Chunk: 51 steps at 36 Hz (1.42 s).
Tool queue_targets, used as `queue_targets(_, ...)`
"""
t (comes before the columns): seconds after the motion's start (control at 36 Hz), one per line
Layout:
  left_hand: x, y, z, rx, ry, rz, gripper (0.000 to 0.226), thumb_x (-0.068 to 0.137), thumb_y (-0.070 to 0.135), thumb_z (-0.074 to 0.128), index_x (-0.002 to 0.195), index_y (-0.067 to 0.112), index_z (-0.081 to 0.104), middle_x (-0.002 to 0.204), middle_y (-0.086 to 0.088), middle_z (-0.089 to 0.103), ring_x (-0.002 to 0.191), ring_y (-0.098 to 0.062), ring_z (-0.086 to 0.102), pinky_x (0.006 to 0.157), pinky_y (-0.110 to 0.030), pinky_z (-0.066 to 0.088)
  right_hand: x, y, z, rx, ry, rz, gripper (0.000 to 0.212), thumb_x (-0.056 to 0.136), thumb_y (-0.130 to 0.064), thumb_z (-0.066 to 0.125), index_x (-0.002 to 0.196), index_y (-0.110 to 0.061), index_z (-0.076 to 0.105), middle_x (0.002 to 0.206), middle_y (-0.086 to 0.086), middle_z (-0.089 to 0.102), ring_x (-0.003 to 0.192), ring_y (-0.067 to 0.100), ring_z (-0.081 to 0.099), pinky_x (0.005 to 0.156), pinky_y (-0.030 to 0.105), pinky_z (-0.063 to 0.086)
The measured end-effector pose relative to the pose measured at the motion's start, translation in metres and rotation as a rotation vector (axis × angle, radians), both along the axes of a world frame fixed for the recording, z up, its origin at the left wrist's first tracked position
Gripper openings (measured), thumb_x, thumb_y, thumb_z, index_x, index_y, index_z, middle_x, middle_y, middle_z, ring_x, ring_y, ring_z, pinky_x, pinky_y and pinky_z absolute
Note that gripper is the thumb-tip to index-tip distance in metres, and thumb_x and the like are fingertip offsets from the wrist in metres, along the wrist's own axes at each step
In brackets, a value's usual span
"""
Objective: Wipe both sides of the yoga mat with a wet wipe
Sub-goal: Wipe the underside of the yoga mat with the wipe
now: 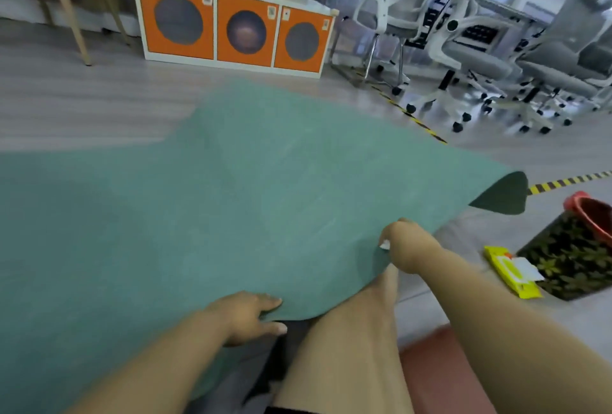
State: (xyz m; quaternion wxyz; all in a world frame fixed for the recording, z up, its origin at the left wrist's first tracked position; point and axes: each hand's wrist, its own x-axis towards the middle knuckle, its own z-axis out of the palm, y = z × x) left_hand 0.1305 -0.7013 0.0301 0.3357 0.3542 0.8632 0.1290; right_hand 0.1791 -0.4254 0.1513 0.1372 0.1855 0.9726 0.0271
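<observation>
The green foam yoga mat point(231, 181) fills the middle and left of the frame, lifted off the pale floor point(66, 105), its far right corner curled to show a darker underside. The left hand point(246, 316) grips the mat's near edge at lower centre, thumb beneath. The right hand point(402, 246) pinches the edge further right together with a scrap of white wet wipe point(384, 244). A yellow wipes packet point(511, 271) lies at lower right beside a dark leaf-patterned bin point(569, 258).
</observation>
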Motion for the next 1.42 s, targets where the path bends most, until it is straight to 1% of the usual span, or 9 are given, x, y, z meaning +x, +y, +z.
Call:
queue_targets(0.06, -0.001, -0.012, -0.005, -0.04, -0.06, 0.016, 0.111, 0.053, 0.091, 0.03, 0.147, 0.033, 0.029, 0.154, 0.012, 0.025, 0.141, -0.008, 0.024, 0.116, -0.024, 0.017, -0.007, -0.007, -0.014, -0.056, -0.061, -0.005, 0.018, 0.088, -0.012, 0.051, 0.1, -0.012, 0.065, 0.112, 0.013, 0.057, 0.104, 0.028, 0.054, 0.081, 0.028, 0.042)
queue_targets(0.14, -0.006, -0.027, -0.017, -0.099, -0.08, 0.087, 0.101, 0.063, 0.087, 0.031, 0.146, 0.03, 0.032, 0.153, 0.009, 0.029, 0.14, -0.012, 0.028, 0.115, -0.026, 0.02, -0.02, -0.02, -0.032, -0.102, -0.098, 0.011, 0.019, 0.092, -0.016, 0.049, 0.078, -0.011, 0.061, 0.102, 0.015, 0.063, 0.089, 0.026, 0.054, 0.072, 0.026, 0.039)
queue_targets(0.25, -0.014, -0.045, -0.039, -0.194, -0.073, 0.097, 0.07, 0.09, 0.061, 0.045, 0.148, 0.026, 0.029, 0.154, 0.003, 0.028, 0.141, -0.016, 0.028, 0.114, -0.028, 0.022, -0.041, -0.038, -0.051, -0.194, -0.109, 0.017, 0.025, 0.094, -0.019, 0.048, 0.099, -0.003, 0.067, 0.109, 0.014, 0.066, 0.099, 0.028, 0.059, 0.08, 0.029, 0.045)
queue_targets(0.47, -0.051, -0.099, -0.065, -0.257, -0.008, 0.194, 0.051, 0.092, 0.046, 0.051, 0.136, 0.022, 0.046, 0.142, -0.002, 0.044, 0.129, -0.019, 0.043, 0.107, -0.029, 0.035, -0.089, -0.084, -0.101, -0.322, -0.039, 0.036, 0.024, 0.098, -0.019, 0.041, 0.111, -0.005, 0.056, 0.119, 0.017, 0.048, 0.113, 0.029, 0.048, 0.097, 0.031, 0.038)
queue_targets(0.64, -0.097, -0.142, -0.063, -0.507, 0.172, 0.33, 0.071, 0.091, 0.051, 0.049, 0.15, 0.029, 0.015, 0.159, -0.003, 0.006, 0.145, -0.035, 0.006, 0.116, -0.049, 0.016, -0.129, -0.128, -0.142, -0.345, -0.008, 0.087, 0.033, 0.1, -0.025, 0.036, 0.124, -0.005, 0.046, 0.124, 0.017, 0.045, 0.112, 0.034, 0.05, 0.091, 0.032, 0.039)
queue_targets(0.75, -0.124, -0.166, -0.068, -0.609, 0.214, 0.461, 0.108, 0.074, 0.07, 0.058, 0.15, 0.028, -0.006, 0.158, -0.009, -0.011, 0.141, -0.045, -0.011, 0.114, -0.056, 0.003, -0.153, -0.149, -0.169, -0.406, 0.036, 0.094, 0.028, 0.099, -0.023, 0.038, 0.121, -0.007, 0.044, 0.118, 0.015, 0.048, 0.107, 0.033, 0.049, 0.082, 0.031, 0.038)
queue_targets(0.92, -0.145, -0.184, -0.103, -0.647, 0.152, 0.494, 0.132, 0.057, 0.086, 0.056, 0.151, 0.02, -0.01, 0.157, -0.012, -0.016, 0.141, -0.045, -0.012, 0.115, -0.055, -0.004, -0.192, -0.162, -0.21, -0.431, 0.117, 0.093, 0.025, 0.093, -0.012, 0.045, 0.115, -0.014, 0.057, 0.109, 0.014, 0.048, 0.095, 0.035, 0.055, 0.078, 0.028, 0.04)
queue_targets(1.14, -0.155, -0.196, -0.133, -0.558, 0.092, 0.497, 0.145, 0.046, 0.091, 0.056, 0.146, 0.023, -0.025, 0.154, -0.008, -0.028, 0.142, -0.043, -0.011, 0.117, -0.051, 0.0, -0.26, -0.164, -0.24, -0.42, 0.356, -0.055, 0.026, 0.095, -0.012, 0.045, 0.115, 0.001, 0.058, 0.121, 0.022, 0.04, 0.092, 0.037, 0.053, 0.088, 0.028, 0.036)
queue_targets(1.42, -0.16, -0.197, -0.134, -0.516, 0.013, 0.514, 0.145, 0.049, 0.085, 0.062, 0.144, 0.025, -0.029, 0.151, -0.007, -0.035, 0.141, -0.043, -0.017, 0.117, -0.048, -0.003, -0.319, -0.213, -0.274, -0.438, 0.366, -0.24, 0.028, 0.094, -0.01, 0.043, 0.117, 0.001, 0.055, 0.124, 0.02, 0.049, 0.114, 0.03, 0.047, 0.085, 0.025, 0.033)
